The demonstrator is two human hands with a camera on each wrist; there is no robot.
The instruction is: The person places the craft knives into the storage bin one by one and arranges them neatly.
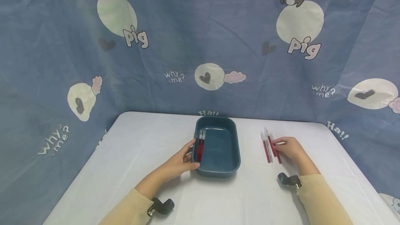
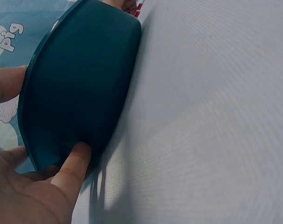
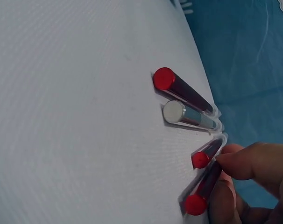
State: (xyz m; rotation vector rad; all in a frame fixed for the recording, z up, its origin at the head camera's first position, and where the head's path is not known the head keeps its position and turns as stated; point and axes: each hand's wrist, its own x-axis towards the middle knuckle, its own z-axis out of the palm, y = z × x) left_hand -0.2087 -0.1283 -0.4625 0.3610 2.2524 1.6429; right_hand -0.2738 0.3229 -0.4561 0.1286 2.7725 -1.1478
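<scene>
A teal plastic bin point(image 1: 218, 174) stands on the white table. My left hand point(image 1: 176, 166) holds its left side, thumb at the near corner and fingers along the rim; in the left wrist view the fingers reach over the edge and press the outer wall. Inside, two red pens point(image 1: 200, 148) with clear caps lie side by side against the left wall. To the right, my right hand point(image 1: 289, 147) pinches the nearest red pen point(image 3: 204, 191) of a small group between thumb and finger. Beside it lie two more red pens point(image 3: 183, 91) and a silver-white one point(image 3: 190, 115).
A white cloth covers the table point(image 1: 137, 141). Behind and to the sides hangs a blue curtain point(image 1: 175, 34) with pig prints. Dark wrist mounts point(image 1: 162, 206) stick out from both sleeves.
</scene>
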